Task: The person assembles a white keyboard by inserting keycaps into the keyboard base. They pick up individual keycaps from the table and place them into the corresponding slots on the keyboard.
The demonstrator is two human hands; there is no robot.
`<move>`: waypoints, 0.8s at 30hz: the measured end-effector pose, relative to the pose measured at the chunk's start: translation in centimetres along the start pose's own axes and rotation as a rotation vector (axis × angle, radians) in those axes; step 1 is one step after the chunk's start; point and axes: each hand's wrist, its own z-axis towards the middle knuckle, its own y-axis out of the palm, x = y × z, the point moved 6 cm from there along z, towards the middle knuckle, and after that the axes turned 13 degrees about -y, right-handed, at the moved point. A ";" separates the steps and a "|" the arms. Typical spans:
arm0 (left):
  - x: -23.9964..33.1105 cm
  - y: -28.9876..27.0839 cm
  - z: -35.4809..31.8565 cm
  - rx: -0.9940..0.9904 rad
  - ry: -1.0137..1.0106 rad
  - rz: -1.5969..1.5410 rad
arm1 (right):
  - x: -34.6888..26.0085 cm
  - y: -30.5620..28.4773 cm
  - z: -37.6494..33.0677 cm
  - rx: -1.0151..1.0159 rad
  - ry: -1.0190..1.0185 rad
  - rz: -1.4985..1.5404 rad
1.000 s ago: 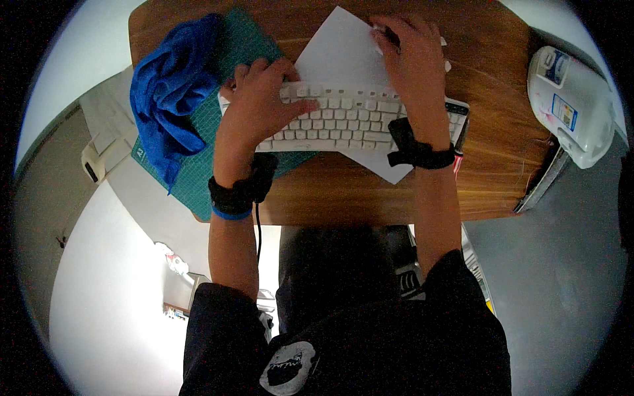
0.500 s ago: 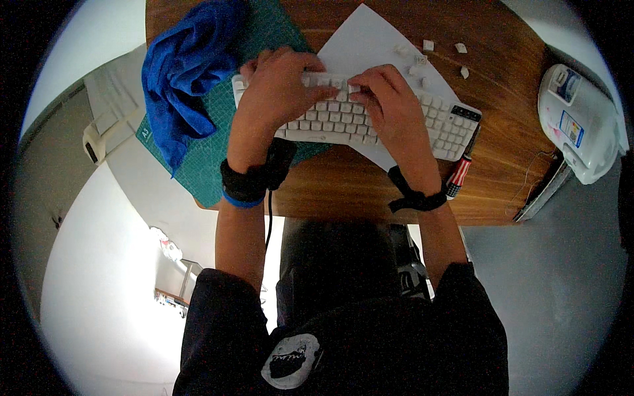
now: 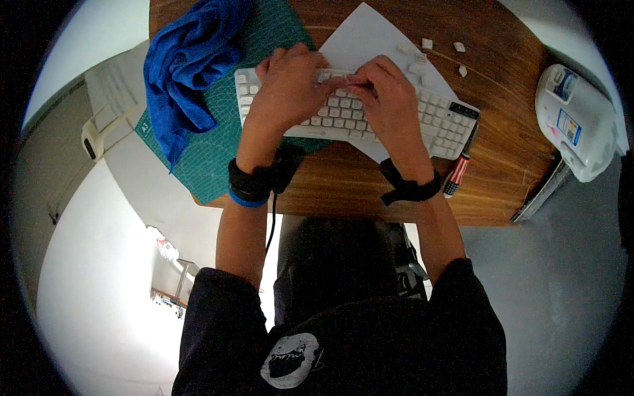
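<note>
A white keyboard lies at a slant on the table, partly hidden under both hands. My left hand rests over its upper left part, fingers apart along the far edge. The left thumb stretches right, to the fingertips of my right hand. Those right fingertips are pinched together just above the middle of the upper key rows. Whatever small pale thing may be between them is too small to make out. Several loose white keycaps lie beyond the keyboard, some on a white sheet of paper.
Under the keyboard's left end is a green cutting mat, with a crumpled blue cloth on it. A screwdriver with a striped handle lies by the keyboard's right end. A white translucent plastic container stands at the table's right edge.
The right fingertips have drawn together into a pinch, and the left thumb has come over to meet them. The left hand has shifted slightly right; the keyboard has hardly moved.
</note>
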 end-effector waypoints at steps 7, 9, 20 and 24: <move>-0.4 0.4 0.3 0.027 -0.004 -0.047 | -0.2 0.0 0.5 -0.035 -0.021 -0.055; -0.4 0.4 0.2 0.041 -0.005 -0.047 | -0.4 -0.1 0.6 -0.049 -0.036 -0.092; -0.2 0.4 0.1 -0.012 -0.011 -0.005 | 0.3 0.1 0.1 -0.004 0.011 -0.092; 0.0 0.3 0.3 -0.066 -0.036 0.022 | 0.2 0.1 0.1 -0.016 0.040 -0.076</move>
